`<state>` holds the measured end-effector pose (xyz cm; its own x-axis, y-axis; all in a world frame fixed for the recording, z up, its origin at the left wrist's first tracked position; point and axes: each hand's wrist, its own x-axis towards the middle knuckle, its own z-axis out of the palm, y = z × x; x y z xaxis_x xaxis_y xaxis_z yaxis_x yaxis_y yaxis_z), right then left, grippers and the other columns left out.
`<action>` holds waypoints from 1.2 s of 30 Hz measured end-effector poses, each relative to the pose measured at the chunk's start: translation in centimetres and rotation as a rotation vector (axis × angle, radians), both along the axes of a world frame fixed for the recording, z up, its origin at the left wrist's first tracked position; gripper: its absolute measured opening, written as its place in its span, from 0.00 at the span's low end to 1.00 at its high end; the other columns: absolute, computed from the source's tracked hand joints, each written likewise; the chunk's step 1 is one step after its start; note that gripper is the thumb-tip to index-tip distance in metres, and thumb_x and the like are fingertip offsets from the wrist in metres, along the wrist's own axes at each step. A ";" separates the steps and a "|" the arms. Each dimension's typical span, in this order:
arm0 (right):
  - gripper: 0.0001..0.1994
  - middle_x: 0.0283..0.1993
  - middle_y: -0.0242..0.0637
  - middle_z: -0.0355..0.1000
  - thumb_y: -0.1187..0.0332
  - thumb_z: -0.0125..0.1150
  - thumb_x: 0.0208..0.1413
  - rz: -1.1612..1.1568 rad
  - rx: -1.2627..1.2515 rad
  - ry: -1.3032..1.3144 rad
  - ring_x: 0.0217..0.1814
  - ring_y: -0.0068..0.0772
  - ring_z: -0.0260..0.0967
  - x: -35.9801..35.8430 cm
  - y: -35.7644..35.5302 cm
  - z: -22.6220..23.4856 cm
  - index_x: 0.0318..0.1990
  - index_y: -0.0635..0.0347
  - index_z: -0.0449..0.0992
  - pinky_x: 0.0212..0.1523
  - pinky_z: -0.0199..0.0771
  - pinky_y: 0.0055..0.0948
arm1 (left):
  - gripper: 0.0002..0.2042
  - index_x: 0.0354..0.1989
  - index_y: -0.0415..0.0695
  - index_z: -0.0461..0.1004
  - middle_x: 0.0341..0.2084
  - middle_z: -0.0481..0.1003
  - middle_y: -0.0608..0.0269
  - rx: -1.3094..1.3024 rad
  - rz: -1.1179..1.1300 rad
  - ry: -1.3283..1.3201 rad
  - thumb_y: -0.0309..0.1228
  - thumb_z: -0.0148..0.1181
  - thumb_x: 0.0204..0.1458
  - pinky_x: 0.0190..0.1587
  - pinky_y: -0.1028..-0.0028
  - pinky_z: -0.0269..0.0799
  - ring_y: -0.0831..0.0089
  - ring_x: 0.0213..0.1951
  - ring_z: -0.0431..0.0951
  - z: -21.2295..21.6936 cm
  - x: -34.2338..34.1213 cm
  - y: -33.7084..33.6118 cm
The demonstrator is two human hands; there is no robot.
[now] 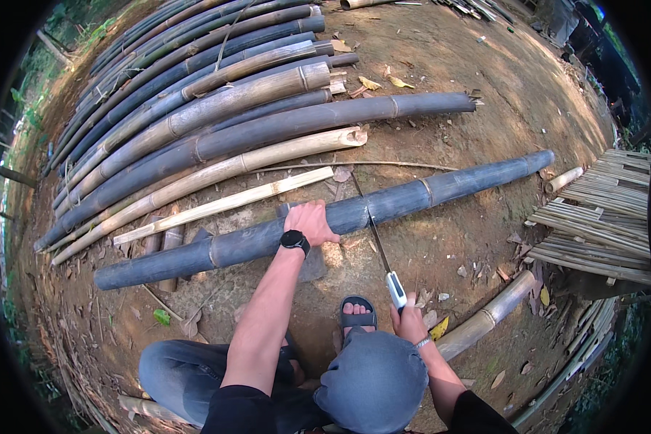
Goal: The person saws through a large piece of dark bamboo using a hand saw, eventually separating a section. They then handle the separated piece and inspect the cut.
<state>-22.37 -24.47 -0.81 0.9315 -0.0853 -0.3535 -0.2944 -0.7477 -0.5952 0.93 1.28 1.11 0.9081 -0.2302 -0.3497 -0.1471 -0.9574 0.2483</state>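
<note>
Brown, bare earth strewn with dry leaves spreads through the middle of the frame, and a row of bamboo poles lies side by side across the upper left. At the right edge stands a slatted bamboo platform. Across the centre, slanting from lower left to upper right, lies a dark bamboo pole. I have my left hand on it near its middle, fingers clasped over the top; their tips are hidden from me. I wear a black watch on that wrist. My right hand, just below centre, has its fingers wrapped around the pale handle of a saw. Its thin blade crosses the pole to the right of my left hand, with pale marks beside it. Between my hands, at lower centre, my sandalled foot shows.
</note>
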 end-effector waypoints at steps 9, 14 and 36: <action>0.21 0.26 0.67 0.71 0.60 0.59 0.61 -0.083 0.022 0.224 0.34 0.72 0.72 -7.0 -0.8 2.0 0.47 0.67 0.56 0.32 0.67 0.57 | 0.37 0.40 0.36 0.77 0.33 0.81 0.46 0.005 -0.013 -0.040 0.56 0.72 0.26 0.42 0.62 0.78 0.55 0.37 0.83 -0.8 0.9 0.1; 0.22 0.26 0.63 0.72 0.61 0.60 0.61 -0.129 -0.050 0.210 0.32 0.70 0.73 -7.0 -1.1 3.6 0.49 0.66 0.56 0.30 0.68 0.55 | 0.36 0.39 0.37 0.78 0.32 0.81 0.47 0.019 -0.012 0.054 0.56 0.71 0.26 0.42 0.61 0.78 0.54 0.36 0.83 -0.1 0.2 1.1; 0.18 0.24 0.63 0.71 0.65 0.58 0.61 0.007 -0.060 -0.211 0.30 0.72 0.71 -4.7 -2.5 1.6 0.49 0.67 0.59 0.28 0.67 0.58 | 0.34 0.40 0.37 0.76 0.39 0.79 0.48 -0.047 0.017 -0.043 0.54 0.72 0.29 0.45 0.62 0.78 0.56 0.42 0.81 -1.1 -2.0 -0.2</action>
